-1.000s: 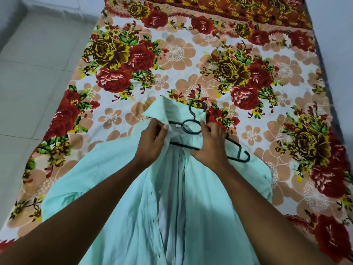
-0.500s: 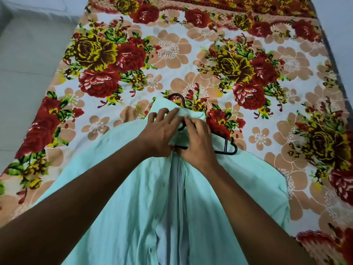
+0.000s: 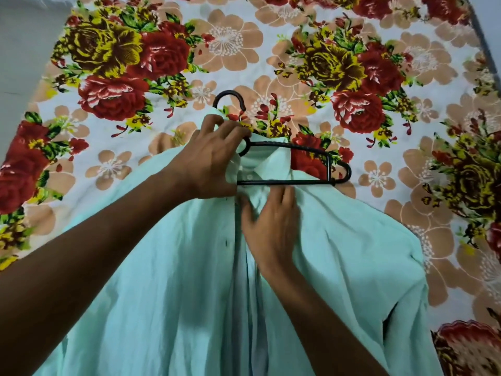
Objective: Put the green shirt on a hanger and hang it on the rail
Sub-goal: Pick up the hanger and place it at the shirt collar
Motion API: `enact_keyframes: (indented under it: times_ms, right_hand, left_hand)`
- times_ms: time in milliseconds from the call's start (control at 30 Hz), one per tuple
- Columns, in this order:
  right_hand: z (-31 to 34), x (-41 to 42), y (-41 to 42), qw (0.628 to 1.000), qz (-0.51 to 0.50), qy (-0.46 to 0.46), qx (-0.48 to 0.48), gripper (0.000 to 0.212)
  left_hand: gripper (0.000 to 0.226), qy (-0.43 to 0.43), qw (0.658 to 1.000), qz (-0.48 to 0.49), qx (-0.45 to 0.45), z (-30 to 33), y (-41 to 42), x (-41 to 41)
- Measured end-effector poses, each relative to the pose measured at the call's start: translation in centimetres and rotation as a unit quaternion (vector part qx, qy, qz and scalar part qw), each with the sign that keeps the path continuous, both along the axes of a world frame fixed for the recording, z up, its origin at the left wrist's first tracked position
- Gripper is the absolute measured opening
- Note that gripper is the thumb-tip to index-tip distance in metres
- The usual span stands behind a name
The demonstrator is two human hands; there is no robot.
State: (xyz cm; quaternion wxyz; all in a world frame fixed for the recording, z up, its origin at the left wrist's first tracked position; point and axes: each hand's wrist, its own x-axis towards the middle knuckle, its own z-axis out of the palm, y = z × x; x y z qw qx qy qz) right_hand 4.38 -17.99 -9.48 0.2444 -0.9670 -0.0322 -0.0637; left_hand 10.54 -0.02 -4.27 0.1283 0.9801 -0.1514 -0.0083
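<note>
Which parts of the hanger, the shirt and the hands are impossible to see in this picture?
Head view only:
- Hanger: left arm hidden under the green shirt and the left hand.
- Shirt: hem cut off by the bottom edge.
- Right hand: motion-blurred, so its grip on the placket is unclear.
- Rail: out of frame.
</note>
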Motion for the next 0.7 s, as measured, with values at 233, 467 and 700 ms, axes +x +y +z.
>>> enact_keyframes:
  times_ms: [233, 467, 700]
  right_hand:
    - [-0.4, 3.5, 0.3, 0.998, -0.005, 0.041, 0.046, 0.035]
    - [0.0, 5.3, -2.3, 0.911, -0.141, 0.062, 0.384, 0.015]
    - [1.3, 8.1, -8.0, 0.853, -0.235, 0.054, 0.462, 0.011]
  left_hand:
    - [0.095, -0.034, 0.999, 0.013, -0.040, -0.2, -0.1, -0.2]
    - [0.091, -0.044, 0.997, 0.008, -0.060, -0.9, 0.2, -0.4]
    - [0.096, -0.045, 0.995, 0.017, -0.089, -1.4, 0.3, -0.5]
